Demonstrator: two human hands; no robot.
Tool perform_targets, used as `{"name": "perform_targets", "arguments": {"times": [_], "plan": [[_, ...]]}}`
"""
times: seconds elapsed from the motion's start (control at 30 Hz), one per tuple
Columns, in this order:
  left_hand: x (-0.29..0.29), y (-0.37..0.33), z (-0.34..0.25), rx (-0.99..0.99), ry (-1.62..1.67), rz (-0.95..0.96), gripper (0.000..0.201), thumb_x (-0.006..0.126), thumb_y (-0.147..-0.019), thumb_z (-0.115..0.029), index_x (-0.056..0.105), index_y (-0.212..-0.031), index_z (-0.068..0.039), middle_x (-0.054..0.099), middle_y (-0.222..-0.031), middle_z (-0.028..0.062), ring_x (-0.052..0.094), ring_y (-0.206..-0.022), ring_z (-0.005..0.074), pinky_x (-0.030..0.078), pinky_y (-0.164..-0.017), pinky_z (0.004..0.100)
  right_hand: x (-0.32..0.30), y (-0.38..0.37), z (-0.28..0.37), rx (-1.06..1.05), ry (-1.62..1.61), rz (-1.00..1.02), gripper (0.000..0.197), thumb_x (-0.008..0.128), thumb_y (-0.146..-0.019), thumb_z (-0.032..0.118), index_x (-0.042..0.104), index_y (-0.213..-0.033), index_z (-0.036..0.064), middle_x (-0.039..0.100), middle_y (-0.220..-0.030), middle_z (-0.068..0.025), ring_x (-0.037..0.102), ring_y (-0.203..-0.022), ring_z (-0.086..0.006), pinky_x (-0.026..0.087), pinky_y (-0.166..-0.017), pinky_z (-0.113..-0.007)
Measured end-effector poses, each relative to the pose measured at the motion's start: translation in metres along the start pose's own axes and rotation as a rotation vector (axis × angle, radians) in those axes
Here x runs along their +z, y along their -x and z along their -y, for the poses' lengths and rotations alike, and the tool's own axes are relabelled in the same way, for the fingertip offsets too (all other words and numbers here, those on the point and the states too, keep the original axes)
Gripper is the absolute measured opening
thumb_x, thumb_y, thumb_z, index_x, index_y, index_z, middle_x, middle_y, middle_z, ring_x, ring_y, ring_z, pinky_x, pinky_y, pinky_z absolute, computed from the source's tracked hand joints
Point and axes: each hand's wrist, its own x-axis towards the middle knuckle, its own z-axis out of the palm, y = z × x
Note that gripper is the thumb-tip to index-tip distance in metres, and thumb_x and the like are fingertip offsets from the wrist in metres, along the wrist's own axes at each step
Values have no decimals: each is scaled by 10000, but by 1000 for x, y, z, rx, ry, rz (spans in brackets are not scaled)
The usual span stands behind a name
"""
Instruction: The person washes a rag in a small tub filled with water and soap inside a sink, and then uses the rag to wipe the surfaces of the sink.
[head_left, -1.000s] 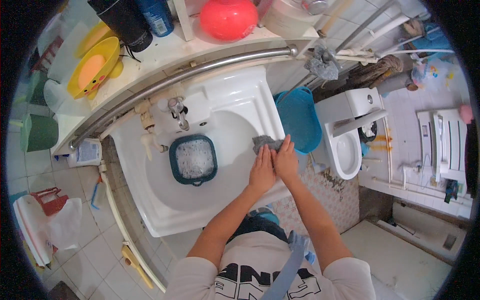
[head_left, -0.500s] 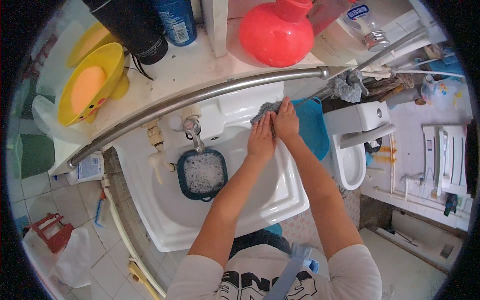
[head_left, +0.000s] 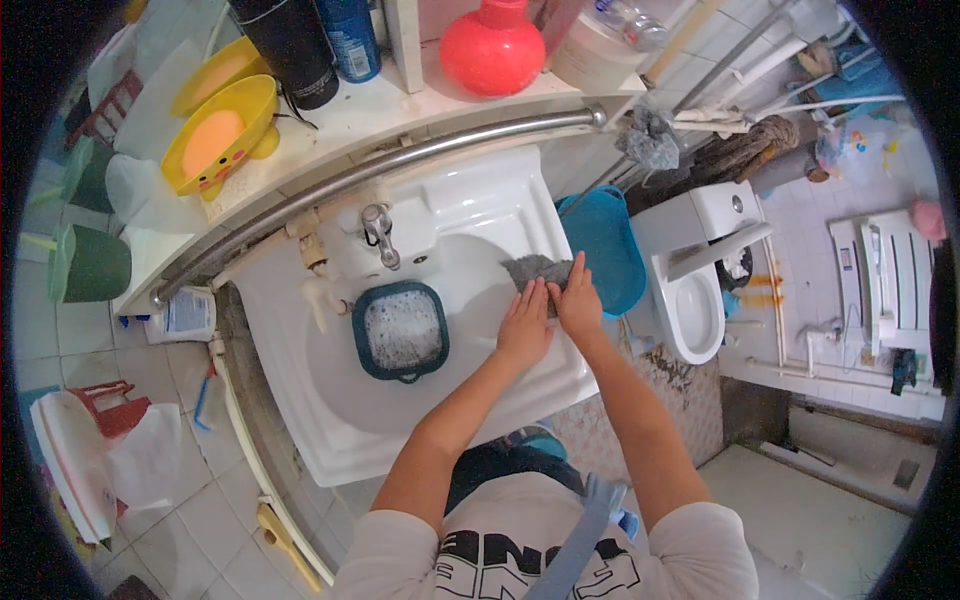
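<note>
A grey cloth point(head_left: 537, 272) lies bunched on the right side of the white sink point(head_left: 480, 400), near its rim. Flat on the cloth rest the outstretched fingers of my left hand point(head_left: 524, 328). Beside it, my right hand point(head_left: 577, 305) presses the cloth's right edge with long, straight fingers; its underside is hidden. In the basin, below the metal faucet point(head_left: 379, 238), sits a dark teal square basin point(head_left: 362, 345) holding foamy water.
A metal rail point(head_left: 400, 160) runs along the shelf behind the sink. On that shelf stand a red round bottle point(head_left: 492, 50), a black bottle point(head_left: 290, 50) and yellow duck-like bowls point(head_left: 265, 110). To the right are a blue basin point(head_left: 612, 245) and a toilet point(head_left: 695, 310).
Both hands have slid the cloth nearer to me along the sink's right side, away from the back corner. The head view has shifted slightly as well.
</note>
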Motion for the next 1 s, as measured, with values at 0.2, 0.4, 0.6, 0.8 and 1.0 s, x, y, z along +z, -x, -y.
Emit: {"name": "perform_targets", "arguments": {"times": [0.2,0.4,0.6,0.8,1.0], "plan": [[24,60,-49,75,90,109,717,558,-823,-308,297,-1341,113,192,-1467,236,167,-1378,341,177,-1112,434,6,73,-45,-3,-66,-61,694,544,-870,172,144,-1405,-14,470,-1134,-252,524,-979,-425,461,-798,-465],[31,63,-61,83,22,54,760,578,-804,-354,301,-1343,104,195,-1447,280,158,-1373,370,174,-1110,448,2,74,-42,97,-20,26,560,495,-900,236,251,-1342,-6,468,-1173,-233,570,-912,-418,474,-712,-504],[5,7,-36,0,-3,-19,800,600,-788,-349,263,-1364,93,184,-1435,306,154,-1358,420,195,-1106,447,0,14,-17,134,-93,28,314,485,-905,268,389,-1058,12,546,-1048,-262,577,-808,-463,460,-671,-530],[-6,-36,1,-39,-71,-96,832,586,-795,-354,200,-1397,69,182,-1442,295,152,-1360,416,147,-1109,486,5,-46,18,121,-32,-2,370,478,-903,358,409,-992,5,594,-987,-268,605,-803,-444,483,-692,-507],[-45,-108,40,15,-267,-159,718,530,-823,-337,284,-1390,30,279,-1453,174,212,-1368,279,122,-1112,472,3,-121,31,121,-77,-26,481,511,-880,378,410,-1154,-5,502,-1177,-262,512,-1058,-425,427,-844,-533]]}}
